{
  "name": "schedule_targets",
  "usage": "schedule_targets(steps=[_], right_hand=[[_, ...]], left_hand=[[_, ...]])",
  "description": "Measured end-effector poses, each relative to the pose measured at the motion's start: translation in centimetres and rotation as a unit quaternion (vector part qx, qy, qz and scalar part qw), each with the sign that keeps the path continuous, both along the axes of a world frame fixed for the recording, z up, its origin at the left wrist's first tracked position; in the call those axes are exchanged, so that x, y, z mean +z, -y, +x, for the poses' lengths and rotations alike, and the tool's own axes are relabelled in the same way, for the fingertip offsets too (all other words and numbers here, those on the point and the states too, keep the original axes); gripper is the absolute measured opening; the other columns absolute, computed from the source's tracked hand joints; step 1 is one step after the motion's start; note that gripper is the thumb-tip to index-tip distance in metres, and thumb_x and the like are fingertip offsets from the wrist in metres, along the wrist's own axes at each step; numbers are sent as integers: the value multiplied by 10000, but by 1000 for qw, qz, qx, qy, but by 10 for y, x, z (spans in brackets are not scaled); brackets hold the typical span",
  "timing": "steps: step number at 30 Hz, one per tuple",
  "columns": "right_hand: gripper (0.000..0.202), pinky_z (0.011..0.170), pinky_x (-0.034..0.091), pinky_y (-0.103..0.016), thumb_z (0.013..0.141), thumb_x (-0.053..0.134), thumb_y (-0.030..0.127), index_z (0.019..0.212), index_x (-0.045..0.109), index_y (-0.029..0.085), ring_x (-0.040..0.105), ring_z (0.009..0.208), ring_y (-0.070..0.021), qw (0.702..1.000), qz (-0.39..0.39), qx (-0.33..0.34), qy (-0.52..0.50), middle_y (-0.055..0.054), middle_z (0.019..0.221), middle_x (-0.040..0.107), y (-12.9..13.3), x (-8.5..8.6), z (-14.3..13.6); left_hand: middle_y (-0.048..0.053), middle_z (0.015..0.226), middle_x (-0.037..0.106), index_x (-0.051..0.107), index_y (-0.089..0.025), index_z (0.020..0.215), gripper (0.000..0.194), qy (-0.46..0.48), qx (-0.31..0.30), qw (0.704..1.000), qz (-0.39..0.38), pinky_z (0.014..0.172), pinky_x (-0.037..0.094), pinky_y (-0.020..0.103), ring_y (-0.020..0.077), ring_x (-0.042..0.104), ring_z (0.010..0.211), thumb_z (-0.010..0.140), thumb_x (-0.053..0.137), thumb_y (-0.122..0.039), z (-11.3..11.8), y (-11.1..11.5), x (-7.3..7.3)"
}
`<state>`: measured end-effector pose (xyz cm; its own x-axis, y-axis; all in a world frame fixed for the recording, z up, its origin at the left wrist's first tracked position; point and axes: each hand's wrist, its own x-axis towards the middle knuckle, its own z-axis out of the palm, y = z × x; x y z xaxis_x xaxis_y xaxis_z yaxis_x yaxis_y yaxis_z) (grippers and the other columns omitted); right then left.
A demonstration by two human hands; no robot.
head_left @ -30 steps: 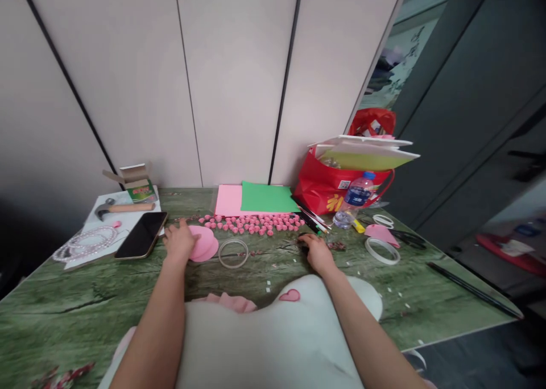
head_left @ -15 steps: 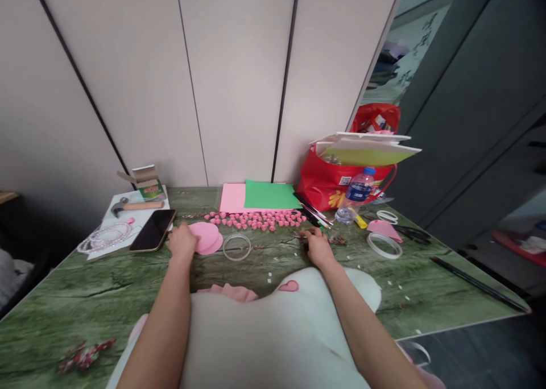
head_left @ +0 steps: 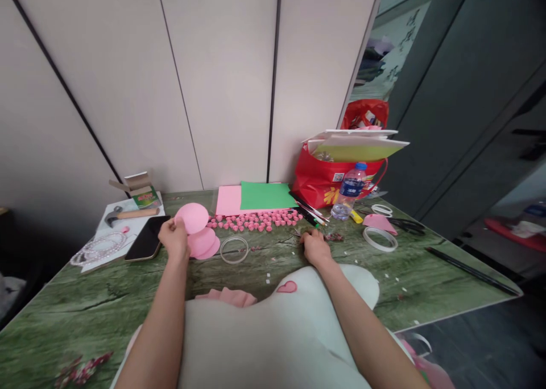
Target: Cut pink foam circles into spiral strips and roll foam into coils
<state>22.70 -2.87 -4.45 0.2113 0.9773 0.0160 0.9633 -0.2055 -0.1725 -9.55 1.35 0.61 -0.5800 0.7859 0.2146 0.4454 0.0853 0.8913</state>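
My left hand (head_left: 174, 238) pinches a pink paper circle (head_left: 191, 218) by its edge, lifted and tilted above the table. Just below it, more pink paper circles (head_left: 203, 244) lie overlapping on the wood-patterned table top. A roll of clear tape (head_left: 234, 250) lies flat to their right. On the right side, my right hand (head_left: 315, 247) rests on the table with bent fingers drawn together; whatever may be between them is hidden. Behind and between both hands spreads a group of small pink rose-like pieces (head_left: 256, 221).
Behind stand a red bag (head_left: 315, 176) and a water bottle (head_left: 350, 193). Pink and green sheets (head_left: 268, 195) lie at the back. To the left are a phone (head_left: 147, 240), hammer (head_left: 132, 214) and beads (head_left: 98, 248); to the right, white tape (head_left: 380, 240), scissors (head_left: 407, 226) and a black rod (head_left: 471, 270).
My left hand has raised one pink paper circle off the pile. My right hand stays near the same spot, its fingers drawn closer together. The view has shifted slightly.
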Motion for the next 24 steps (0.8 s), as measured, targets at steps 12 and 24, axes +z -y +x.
schedule_targets(steps=[12,24], right_hand=[[311,728,405,-440,752,345,3,985,520,111,544,919,-289,998,1,-47,-32,-174,984,517,2,1,-13],[299,689,490,-250,766,426,175,1064,405,165,595,834,-144,918,84,175,-346,-73,995,557,11,16,-30]], left_hand=[[-75,341,387,499,-132,502,140,159,-271,931,-184,282,210,136,48,321,289,545,632,-143,38,13,-13],[133,739,642,531,-83,811,101,385,-372,825,-183,640,499,440,222,627,695,726,518,-138,59,14,-4]])
